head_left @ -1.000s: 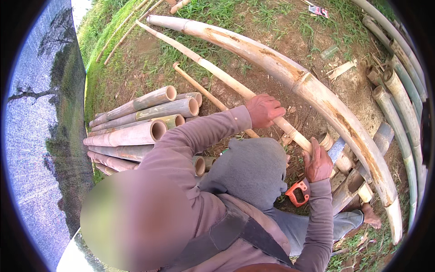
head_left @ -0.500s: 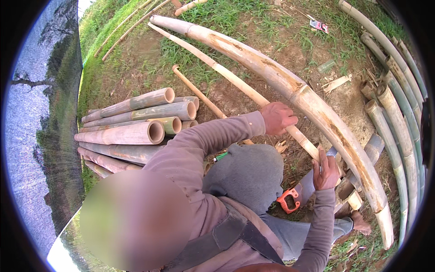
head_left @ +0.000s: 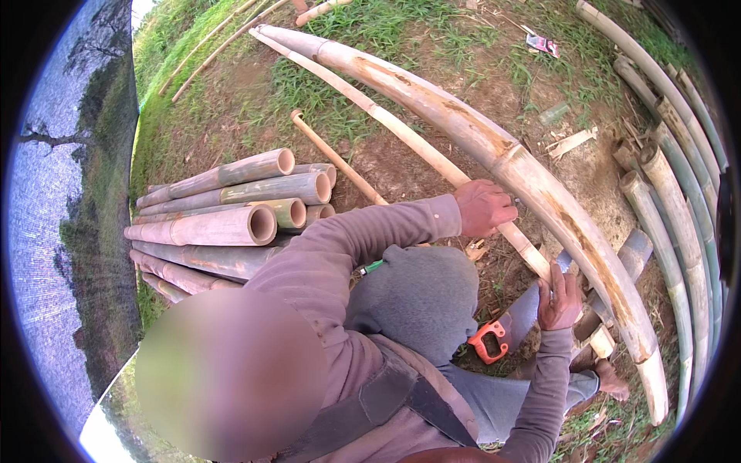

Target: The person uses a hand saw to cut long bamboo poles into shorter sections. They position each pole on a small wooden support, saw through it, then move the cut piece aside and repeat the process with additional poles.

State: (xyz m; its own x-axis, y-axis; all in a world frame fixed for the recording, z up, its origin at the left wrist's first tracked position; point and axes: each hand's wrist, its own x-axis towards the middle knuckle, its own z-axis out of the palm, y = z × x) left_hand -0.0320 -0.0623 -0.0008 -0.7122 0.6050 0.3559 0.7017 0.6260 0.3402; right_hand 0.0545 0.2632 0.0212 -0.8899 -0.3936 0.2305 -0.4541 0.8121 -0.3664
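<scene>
My left hand (head_left: pixel 483 207) is closed around a thin pale bamboo pole (head_left: pixel 386 123) that runs from the upper left down to my lap. My right hand (head_left: pixel 560 297) lies against the lower cut end of this pole with its fingers pointing up; its grip is not clear. Under that hand lies a hand saw (head_left: pixel 489 340) with an orange handle and a grey blade, the handle free. A thick, curved bamboo culm (head_left: pixel 494 147) lies just beyond the thin pole. My grey-trousered knee is below my left arm.
A stack of cut bamboo sections (head_left: pixel 231 208) lies at the left with open ends facing me. Several long greenish culms (head_left: pixel 679 193) line the right side. A thin stick (head_left: pixel 336 158) lies on the bare soil, and grass covers the far ground.
Both hands stay on the thin pole. They sit slightly lower and further right in the picture, and the whole view has shifted with them.
</scene>
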